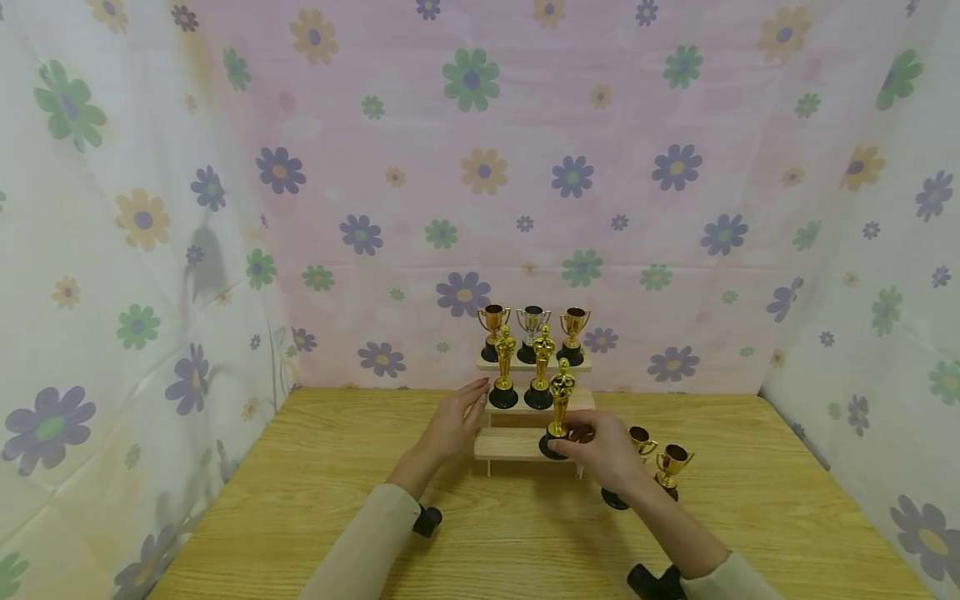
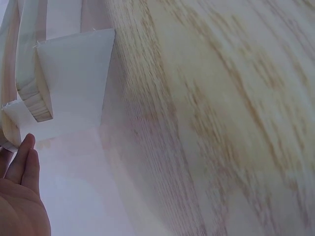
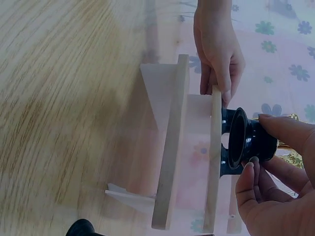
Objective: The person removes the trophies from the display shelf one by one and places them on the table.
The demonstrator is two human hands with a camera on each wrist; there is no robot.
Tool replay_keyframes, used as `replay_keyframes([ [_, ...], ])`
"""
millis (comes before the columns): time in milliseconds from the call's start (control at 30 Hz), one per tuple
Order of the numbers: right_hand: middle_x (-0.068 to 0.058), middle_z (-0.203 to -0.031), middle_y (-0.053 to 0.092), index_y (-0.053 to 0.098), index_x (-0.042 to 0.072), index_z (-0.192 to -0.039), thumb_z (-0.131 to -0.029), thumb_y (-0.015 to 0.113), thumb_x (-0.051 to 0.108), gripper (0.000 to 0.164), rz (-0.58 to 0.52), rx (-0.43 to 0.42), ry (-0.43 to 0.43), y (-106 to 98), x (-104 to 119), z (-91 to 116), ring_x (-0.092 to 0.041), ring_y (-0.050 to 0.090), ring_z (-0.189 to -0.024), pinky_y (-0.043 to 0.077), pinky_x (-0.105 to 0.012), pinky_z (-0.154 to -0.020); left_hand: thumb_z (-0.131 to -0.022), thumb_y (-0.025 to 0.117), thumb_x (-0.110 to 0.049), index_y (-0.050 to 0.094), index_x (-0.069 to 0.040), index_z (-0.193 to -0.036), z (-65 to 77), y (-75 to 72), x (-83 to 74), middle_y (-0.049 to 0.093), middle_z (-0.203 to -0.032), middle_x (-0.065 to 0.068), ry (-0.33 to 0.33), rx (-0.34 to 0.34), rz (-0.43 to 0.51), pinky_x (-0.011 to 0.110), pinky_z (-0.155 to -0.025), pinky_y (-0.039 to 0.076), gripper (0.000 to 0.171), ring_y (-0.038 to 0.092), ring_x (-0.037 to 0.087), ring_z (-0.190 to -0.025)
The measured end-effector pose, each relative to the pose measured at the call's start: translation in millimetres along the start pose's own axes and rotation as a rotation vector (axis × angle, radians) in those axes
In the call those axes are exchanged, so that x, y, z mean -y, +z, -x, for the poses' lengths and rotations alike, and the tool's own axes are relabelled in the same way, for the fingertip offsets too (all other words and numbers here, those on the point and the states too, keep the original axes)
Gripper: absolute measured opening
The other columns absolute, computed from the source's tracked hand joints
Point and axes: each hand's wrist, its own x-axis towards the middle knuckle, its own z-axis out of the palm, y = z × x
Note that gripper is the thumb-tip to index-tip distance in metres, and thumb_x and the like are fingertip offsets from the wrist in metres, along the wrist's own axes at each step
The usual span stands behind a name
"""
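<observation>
My right hand pinches a gold figure statuette by its black round base. The statuette is upright in front of the right part of a small three-step wooden stand, overlapping the lowest step in the head view. On the middle step stand two matching statuettes, one left and one centre. My left hand is at that step's left end, its fingers mostly straight and fingertips right at the wood. Three cup trophies line the top step, gold, silver and gold.
Right of the stand, two more gold cup trophies, one nearer the stand and one further right, stand on the wooden table, partly behind my right hand and forearm. A flowered cloth hangs behind and along both sides.
</observation>
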Motion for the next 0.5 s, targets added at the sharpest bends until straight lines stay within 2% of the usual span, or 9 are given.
replay_keyframes([
  [167,-0.001,-0.086,0.064,0.07,0.01,-0.106,-0.077,0.078,0.014,0.03,0.002,0.0,-0.018,5,-2,-1,-0.015,0.059,-0.074,0.051,-0.028,-0.061,-0.102,0.042,-0.019,0.052,0.002,-0.132,0.1,0.9,0.0,0.047,-0.139,0.015,-0.002,0.005,0.0,0.041,-0.105,0.037,0.038,0.043,0.025,-0.129],
  [333,0.001,-0.085,0.063,0.071,0.016,-0.104,-0.077,0.078,0.014,0.028,0.008,-0.001,-0.027,9,-4,-2,-0.015,0.058,-0.074,0.052,-0.028,-0.058,-0.102,0.042,-0.02,0.051,0.002,-0.133,0.2,0.6,-0.6,0.045,-0.141,0.012,-0.005,0.002,0.007,0.041,-0.104,0.037,0.039,0.042,0.025,-0.129],
  [500,0.001,-0.085,0.063,0.071,0.019,-0.101,-0.076,0.079,0.016,0.026,0.006,0.001,-0.056,13,-5,-3,-0.016,0.058,-0.076,0.051,-0.028,-0.06,-0.102,0.041,-0.021,0.05,0.003,-0.133,0.1,0.9,0.9,0.046,-0.14,0.017,-0.003,0.005,-0.001,0.04,-0.105,0.037,0.04,0.042,0.026,-0.13],
])
